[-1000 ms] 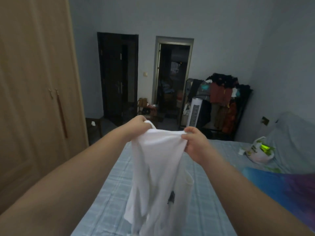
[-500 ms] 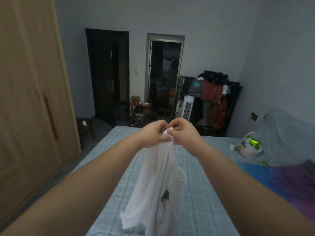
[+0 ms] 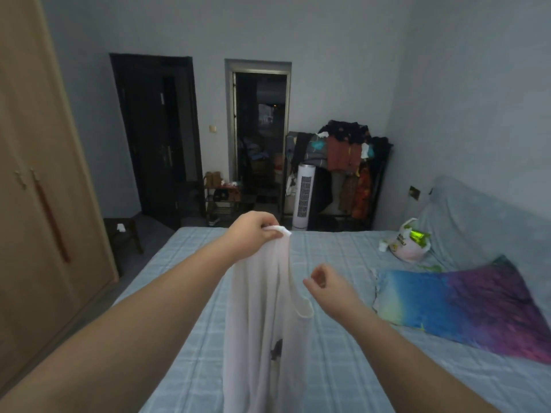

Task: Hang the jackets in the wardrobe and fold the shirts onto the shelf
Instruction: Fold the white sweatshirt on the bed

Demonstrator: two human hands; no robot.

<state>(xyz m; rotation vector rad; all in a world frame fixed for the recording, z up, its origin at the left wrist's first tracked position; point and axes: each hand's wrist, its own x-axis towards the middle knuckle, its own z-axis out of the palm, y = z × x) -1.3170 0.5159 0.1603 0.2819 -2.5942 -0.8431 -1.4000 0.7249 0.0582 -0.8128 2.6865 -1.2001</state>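
A white shirt (image 3: 256, 317) with a small dark print hangs lengthwise over the bed, doubled along its middle. My left hand (image 3: 253, 234) pinches its top edge and holds it up. My right hand (image 3: 325, 286) is lower and to the right, fingers loosely curled, next to the shirt's hanging neckline loop; nothing is gripped in it. The wooden wardrobe (image 3: 35, 189) stands at the left with both doors closed.
The bed (image 3: 343, 353) with a pale blue checked sheet fills the foreground. A colourful pillow (image 3: 465, 305) and a plastic bag (image 3: 405, 244) lie at the right. A clothes rack (image 3: 348, 162), a white tower fan (image 3: 304, 198) and two dark doorways stand at the far wall.
My two hands brought the shirt's shoulders together, then my right hand let go and dropped down to the right. The shirt now hangs from my left hand alone.
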